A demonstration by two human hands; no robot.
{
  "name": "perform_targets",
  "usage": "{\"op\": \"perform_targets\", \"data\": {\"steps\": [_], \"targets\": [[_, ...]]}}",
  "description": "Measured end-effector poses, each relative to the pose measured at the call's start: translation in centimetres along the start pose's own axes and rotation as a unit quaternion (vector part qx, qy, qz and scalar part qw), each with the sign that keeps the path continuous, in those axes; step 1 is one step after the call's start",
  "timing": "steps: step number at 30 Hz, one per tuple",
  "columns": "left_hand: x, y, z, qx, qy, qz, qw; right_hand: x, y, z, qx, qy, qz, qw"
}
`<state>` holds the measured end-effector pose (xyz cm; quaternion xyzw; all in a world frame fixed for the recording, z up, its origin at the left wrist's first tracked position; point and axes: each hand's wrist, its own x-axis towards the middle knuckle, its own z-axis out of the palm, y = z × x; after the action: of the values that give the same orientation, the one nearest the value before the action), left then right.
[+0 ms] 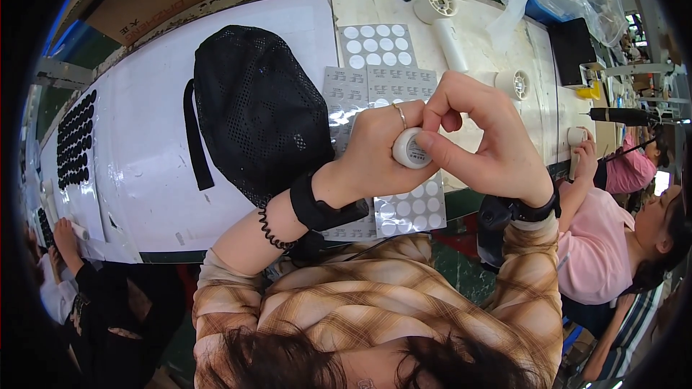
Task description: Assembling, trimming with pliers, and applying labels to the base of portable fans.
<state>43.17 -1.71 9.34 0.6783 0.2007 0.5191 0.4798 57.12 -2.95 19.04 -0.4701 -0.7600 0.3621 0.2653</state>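
My left hand [375, 145] is closed around a white cylindrical part [401, 153], its round end turned up toward me. On that end sits a round label [415, 150] with small dark print. My right hand [494, 133] has its thumb pressed on the label's edge, and the index finger curls close above the thumb. Whether the label is fully flat cannot be made out. Beneath my hands lie sheets of round white stickers [412, 210] and grey printed label sheets [400, 81]. A black wrist strap with a coiled cord circles my left wrist.
A black mesh bag [259, 112] lies left of my hands. Further right are a white tube [450, 45], white round parts [435, 4] and a hanging black screwdriver [620, 116]. Black discs [76, 140] line the far left. Co-workers sit on both sides; cardboard boxes stand behind.
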Motion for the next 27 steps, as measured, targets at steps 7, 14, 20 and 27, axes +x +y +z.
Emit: {"op": "perform_targets", "data": {"steps": [7,14,20,27], "targets": [[-0.08,0.09,0.01,0.002,-0.005,-0.014,1.0,0.0,-0.03,0.09,-0.015,0.0,-0.005,1.0],[-0.25,0.12,-0.19,0.011,-0.015,-0.009,1.0,0.01,-0.31,0.32,-0.026,0.005,-0.013,1.0],[-0.22,0.1,0.14,0.014,0.001,-0.021,1.0,0.01,-0.42,0.35,-0.045,0.006,-0.021,0.999],[0.49,-0.54,0.71,0.005,0.004,-0.014,1.0,0.05,0.05,-0.46,-0.04,0.008,-0.027,0.999]]}}
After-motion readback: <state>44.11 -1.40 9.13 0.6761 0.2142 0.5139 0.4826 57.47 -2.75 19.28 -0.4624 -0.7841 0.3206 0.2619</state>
